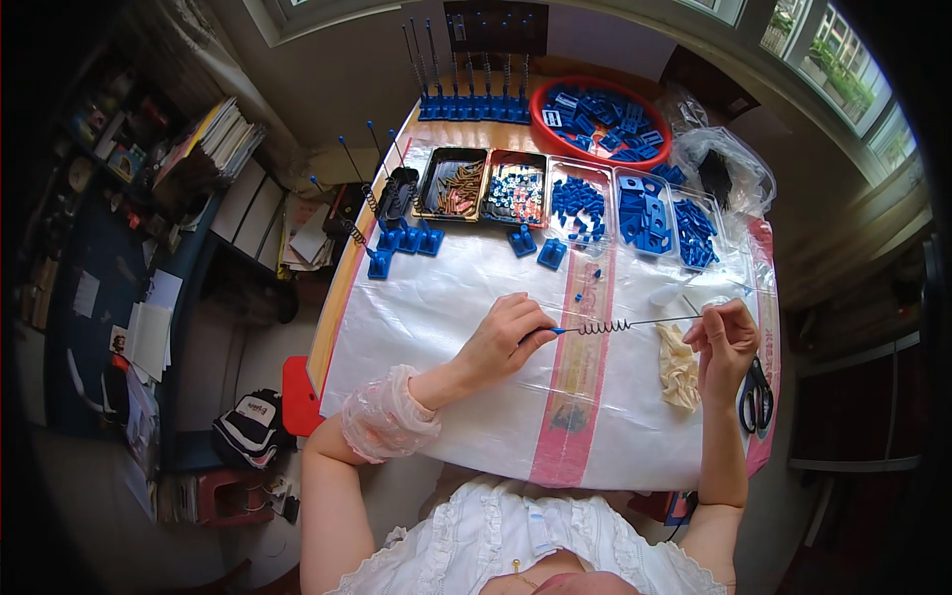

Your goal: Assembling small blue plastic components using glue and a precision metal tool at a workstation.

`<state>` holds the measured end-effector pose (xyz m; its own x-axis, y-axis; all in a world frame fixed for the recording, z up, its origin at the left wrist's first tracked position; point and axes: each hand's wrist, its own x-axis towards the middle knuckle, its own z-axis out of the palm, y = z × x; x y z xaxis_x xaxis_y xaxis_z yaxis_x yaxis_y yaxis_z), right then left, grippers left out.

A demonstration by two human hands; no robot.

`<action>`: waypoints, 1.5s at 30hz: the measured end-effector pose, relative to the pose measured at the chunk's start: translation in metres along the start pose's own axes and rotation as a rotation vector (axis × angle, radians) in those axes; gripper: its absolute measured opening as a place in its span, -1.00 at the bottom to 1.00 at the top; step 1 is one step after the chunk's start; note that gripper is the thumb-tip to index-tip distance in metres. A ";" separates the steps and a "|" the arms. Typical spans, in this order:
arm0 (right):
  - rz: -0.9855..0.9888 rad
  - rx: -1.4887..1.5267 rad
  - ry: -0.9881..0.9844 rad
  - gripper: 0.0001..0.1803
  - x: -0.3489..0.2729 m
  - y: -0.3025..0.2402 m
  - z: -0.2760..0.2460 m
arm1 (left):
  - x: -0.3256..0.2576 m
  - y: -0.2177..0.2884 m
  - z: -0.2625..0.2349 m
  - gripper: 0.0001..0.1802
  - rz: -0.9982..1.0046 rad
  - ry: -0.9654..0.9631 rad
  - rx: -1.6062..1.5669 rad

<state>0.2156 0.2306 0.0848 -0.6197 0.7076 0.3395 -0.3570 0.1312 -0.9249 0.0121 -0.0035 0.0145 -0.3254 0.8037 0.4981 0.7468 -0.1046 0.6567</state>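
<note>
Spring rod (620,323) between both hands.

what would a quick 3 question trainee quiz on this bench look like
1. True or false: the left hand pinches the blue-tipped end of the rod that carries a coil spring.
2. Which lies just outside the right hand? A scissors B hammer C pliers
3. What colour is the round bowl of blue parts at the far edge?

Key: 1 true; 2 A; 3 red
</note>
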 end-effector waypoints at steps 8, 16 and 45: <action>0.032 0.009 0.021 -0.87 0.003 0.001 -0.007 | 0.005 0.003 -0.003 -0.86 0.012 -0.016 0.005; 0.004 0.252 -0.188 -0.89 -0.002 0.009 0.001 | -0.003 0.008 0.003 -0.83 -0.359 -0.219 -0.646; 0.103 -0.005 -0.182 -0.84 -0.023 0.036 0.017 | -0.006 0.005 0.005 -0.67 -0.462 -0.378 -0.977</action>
<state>0.2053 0.2070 0.0463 -0.7688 0.5808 0.2676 -0.2816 0.0683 -0.9571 0.0206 -0.0056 0.0115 -0.1327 0.9912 0.0011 -0.2228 -0.0310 0.9744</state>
